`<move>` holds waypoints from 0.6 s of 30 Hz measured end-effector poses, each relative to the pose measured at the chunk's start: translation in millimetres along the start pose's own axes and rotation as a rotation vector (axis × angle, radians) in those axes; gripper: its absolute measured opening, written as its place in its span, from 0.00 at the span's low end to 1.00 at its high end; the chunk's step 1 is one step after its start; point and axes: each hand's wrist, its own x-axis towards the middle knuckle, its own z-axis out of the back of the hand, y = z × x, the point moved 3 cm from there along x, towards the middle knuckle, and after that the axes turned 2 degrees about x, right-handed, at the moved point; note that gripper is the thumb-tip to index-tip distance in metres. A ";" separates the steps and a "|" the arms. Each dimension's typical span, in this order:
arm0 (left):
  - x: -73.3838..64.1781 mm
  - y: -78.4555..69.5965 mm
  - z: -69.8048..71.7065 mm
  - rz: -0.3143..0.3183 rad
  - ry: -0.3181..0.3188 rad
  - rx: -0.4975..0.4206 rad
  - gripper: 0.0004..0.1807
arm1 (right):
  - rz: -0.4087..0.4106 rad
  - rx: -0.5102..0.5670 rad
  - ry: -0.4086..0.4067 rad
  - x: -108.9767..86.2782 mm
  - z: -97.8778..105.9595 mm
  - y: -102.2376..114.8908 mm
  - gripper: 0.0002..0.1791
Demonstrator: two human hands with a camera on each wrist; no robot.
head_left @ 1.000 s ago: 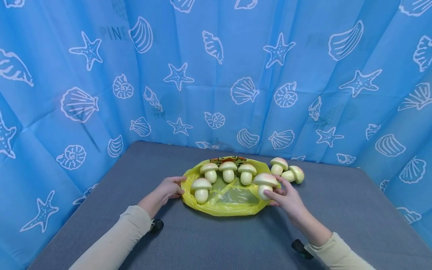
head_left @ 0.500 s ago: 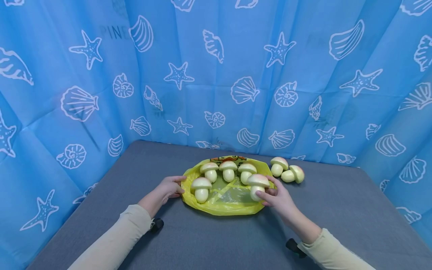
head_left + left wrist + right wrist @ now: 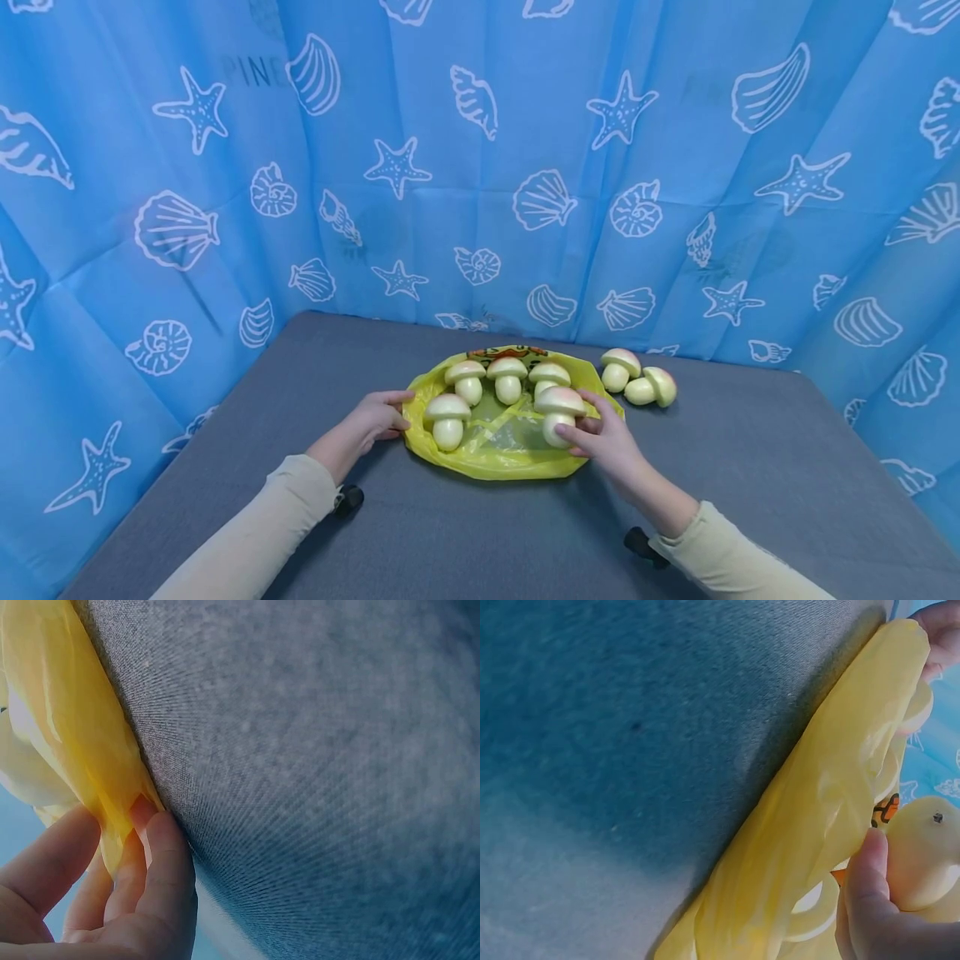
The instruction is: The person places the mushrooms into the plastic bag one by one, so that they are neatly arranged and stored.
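Observation:
A yellow plastic bag [image 3: 487, 465] lies spread with its mouth wide on the table, its rim turned outward. My left hand [image 3: 375, 419] pinches the bag's left edge between thumb and fingers, as the left wrist view shows close up. My right hand [image 3: 606, 435] grips a toy mushroom [image 3: 559, 402] by its stem, cap upward, over the right part of the bag. Inside the bag several more mushrooms stand: one at the front left [image 3: 447, 422] and a row along the back, including a middle mushroom [image 3: 507, 381]. The held mushroom partly covers the rightmost of that row.
Right of the bag, on the grey table [image 3: 465, 542], are two more mushrooms: an upright mushroom [image 3: 618, 369] and a mushroom lying on its side [image 3: 652, 387]. A blue curtain [image 3: 480, 167] with white shells and starfish hangs behind the table.
My right hand has carried the mushroom leftward from the bag's right rim to over its inside. The left hand has stayed at the left edge.

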 end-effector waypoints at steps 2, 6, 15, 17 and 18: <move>0.2 0.2 0.1 0.002 0.000 -0.001 0.31 | -0.006 0.002 -0.003 0.4 -1.6 1.0 0.41; 0.4 0.8 0.2 0.004 0.001 -0.002 0.31 | -0.013 0.015 0.001 2.0 -5.0 2.7 0.41; 1.0 1.4 -0.1 0.006 -0.003 -0.008 0.32 | -0.024 0.028 0.013 4.1 -15.4 3.7 0.40; 1.1 1.6 -0.2 0.002 -0.003 -0.007 0.31 | -0.027 0.031 0.015 4.7 -17.5 3.0 0.40; 0.9 1.5 -0.2 0.000 -0.002 -0.008 0.31 | -0.031 0.032 0.014 4.9 -18.5 2.6 0.40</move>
